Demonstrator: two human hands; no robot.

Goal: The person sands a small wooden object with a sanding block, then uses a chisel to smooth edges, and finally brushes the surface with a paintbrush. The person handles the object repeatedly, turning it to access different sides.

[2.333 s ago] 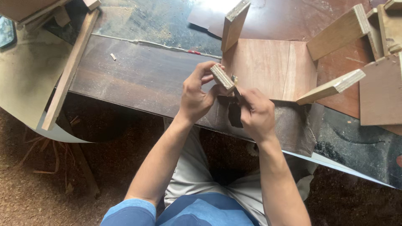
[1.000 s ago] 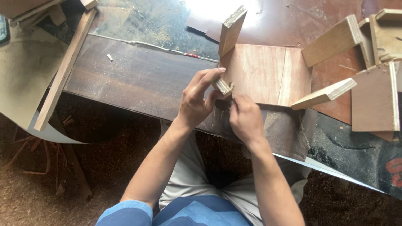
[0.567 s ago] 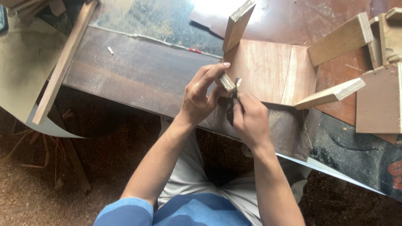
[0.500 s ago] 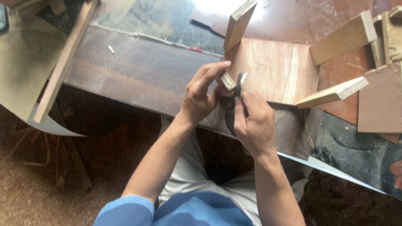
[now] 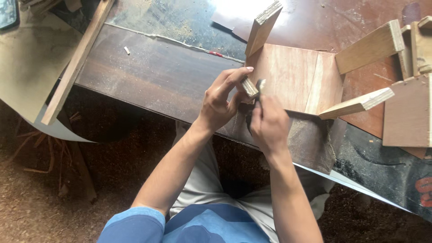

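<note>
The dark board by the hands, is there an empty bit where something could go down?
Yes. The dark board is bare between the long wooden strip and the left hand, save one tiny peg. Right of the right hand it is crowded: the plywood panel and upright wooden pieces.

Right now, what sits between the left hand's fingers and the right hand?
In the head view, a small wooden block sits there, pinched by the left hand. The metal tip of a tool in the right hand meets it.
</note>
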